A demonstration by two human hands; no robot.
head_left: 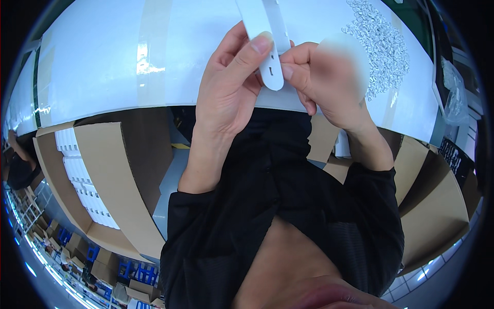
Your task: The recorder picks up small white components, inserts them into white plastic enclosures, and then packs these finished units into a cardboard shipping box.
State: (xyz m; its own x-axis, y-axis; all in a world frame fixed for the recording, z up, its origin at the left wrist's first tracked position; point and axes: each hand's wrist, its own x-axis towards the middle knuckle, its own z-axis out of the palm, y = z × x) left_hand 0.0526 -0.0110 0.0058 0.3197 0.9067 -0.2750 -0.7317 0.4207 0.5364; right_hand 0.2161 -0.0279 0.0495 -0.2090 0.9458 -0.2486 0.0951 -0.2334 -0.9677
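A long white plastic piece with a rounded end and small slots is held over the table at the upper middle. My left hand is closed around it, the thumb lying flat on its face. It has a second white wall or strip alongside, running up out of the picture. My right hand pinches with thumb and forefinger right at the piece's right edge, near the slots. What sits between those fingertips is hidden, and a blurred patch covers part of that hand.
A heap of small shiny metal parts lies on the white tabletop at the right. An open cardboard box at the left holds rows of white pieces. More cardboard stands at the right. Another person's arm shows far left.
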